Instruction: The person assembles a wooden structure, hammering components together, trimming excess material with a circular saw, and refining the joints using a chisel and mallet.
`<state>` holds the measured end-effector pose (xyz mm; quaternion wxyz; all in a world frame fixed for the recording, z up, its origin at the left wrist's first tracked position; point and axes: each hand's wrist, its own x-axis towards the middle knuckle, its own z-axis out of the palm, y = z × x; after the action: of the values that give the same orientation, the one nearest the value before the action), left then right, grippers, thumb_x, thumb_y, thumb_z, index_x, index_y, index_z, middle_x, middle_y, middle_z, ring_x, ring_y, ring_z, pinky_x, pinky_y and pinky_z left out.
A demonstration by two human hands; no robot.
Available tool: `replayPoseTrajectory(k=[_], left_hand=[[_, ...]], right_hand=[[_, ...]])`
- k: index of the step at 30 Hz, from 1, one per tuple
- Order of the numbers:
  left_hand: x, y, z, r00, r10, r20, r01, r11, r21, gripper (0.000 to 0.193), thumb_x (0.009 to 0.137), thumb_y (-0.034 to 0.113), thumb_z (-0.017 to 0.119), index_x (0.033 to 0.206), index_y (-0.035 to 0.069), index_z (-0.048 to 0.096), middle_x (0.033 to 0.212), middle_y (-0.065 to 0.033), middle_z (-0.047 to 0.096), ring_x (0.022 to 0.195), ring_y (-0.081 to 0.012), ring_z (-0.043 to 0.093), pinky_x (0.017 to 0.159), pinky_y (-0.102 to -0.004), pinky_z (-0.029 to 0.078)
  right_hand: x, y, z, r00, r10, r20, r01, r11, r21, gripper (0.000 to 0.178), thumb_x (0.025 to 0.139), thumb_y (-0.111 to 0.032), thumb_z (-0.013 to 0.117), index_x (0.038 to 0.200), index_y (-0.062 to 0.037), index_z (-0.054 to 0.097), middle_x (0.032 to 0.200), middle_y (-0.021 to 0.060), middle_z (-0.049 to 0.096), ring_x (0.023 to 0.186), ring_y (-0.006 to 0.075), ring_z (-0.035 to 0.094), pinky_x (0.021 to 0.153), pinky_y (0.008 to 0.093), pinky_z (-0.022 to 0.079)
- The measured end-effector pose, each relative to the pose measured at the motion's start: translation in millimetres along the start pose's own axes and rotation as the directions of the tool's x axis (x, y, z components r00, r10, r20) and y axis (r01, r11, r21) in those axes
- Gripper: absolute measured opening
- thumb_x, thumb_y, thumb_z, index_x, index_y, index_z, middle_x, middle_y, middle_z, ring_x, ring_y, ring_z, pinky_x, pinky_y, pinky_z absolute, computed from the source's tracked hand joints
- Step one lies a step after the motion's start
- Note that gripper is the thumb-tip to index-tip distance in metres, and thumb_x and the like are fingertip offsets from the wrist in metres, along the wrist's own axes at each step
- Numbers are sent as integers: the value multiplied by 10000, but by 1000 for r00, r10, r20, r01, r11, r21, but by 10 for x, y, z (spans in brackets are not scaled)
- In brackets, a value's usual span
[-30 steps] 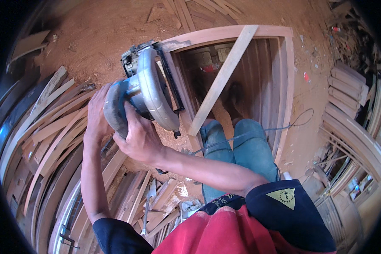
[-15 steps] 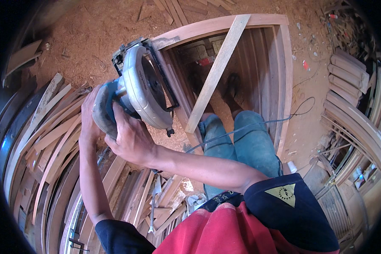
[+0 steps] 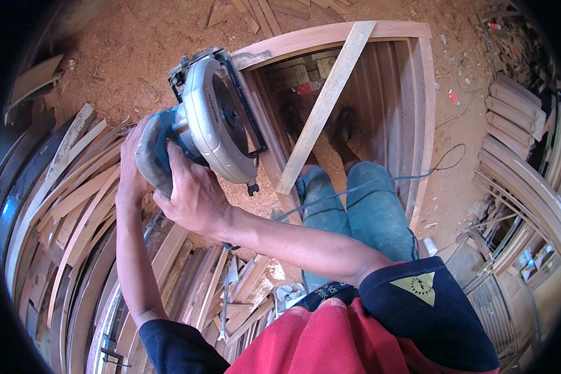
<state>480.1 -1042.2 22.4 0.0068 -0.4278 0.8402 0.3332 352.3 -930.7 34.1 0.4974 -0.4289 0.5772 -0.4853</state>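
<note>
A circular saw with a grey blade guard and a blue body is held up over the left side of a wooden door frame lying on the sawdust floor. My left hand grips the saw's rounded rear end from the left. My right hand wraps the saw's handle from below, its forearm crossing in from the lower right. The saw's black cord trails right across my blue-trousered legs, which stand inside the frame. A pale diagonal brace spans the frame.
Piles of curved and straight wood strips lie to the left and below my hands. Stacked arched wooden pieces fill the right side. Offcuts and scraps litter the sawdust floor at the top.
Both hands have carried the saw slightly up and left, tilting it so the blade guard faces more toward the frame's left rail. The grip is unchanged.
</note>
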Motion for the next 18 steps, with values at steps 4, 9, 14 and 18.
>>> replayPoseTrajectory(k=[4, 9, 14, 18], left_hand=[[-24, -53, -16, 999, -40, -7, 40, 999, 6, 594, 752, 249, 717, 1315, 100, 604, 1269, -137, 641, 1159, -366, 609, 965, -455, 480], [39, -153, 44, 999, -50, -18, 49, 998, -32, 576, 755, 225, 709, 1308, 102, 611, 1250, -143, 648, 1145, -374, 612, 949, -450, 485], [44, -107, -36, 999, -27, -35, 25, 997, -70, 581, 748, 221, 718, 1309, 107, 614, 1252, -147, 645, 1139, -375, 616, 941, -448, 492], [74, -92, -55, 999, -42, -13, 41, 997, -72, 521, 803, 109, 743, 1307, 36, 633, 1262, -125, 671, 1154, -225, 630, 1013, -377, 482]], right_hand=[[33, -32, 3, 997, 66, 48, -68, 997, 45, 707, 820, -75, 716, 1354, 163, 318, 989, 375, 623, 923, 505, 672, 824, 514, 555], [103, -44, -47, 991, 115, 66, -118, 992, 38, 667, 821, -74, 717, 1321, 157, 339, 934, 365, 626, 891, 504, 676, 788, 519, 555], [148, -66, -22, 990, 120, 69, -125, 989, 73, 623, 821, -71, 715, 1290, 120, 352, 905, 352, 627, 883, 507, 668, 761, 532, 546], [162, -50, -16, 993, 111, 44, -115, 990, 78, 579, 822, -64, 710, 1260, 91, 364, 889, 342, 629, 874, 507, 664, 747, 544, 535]])
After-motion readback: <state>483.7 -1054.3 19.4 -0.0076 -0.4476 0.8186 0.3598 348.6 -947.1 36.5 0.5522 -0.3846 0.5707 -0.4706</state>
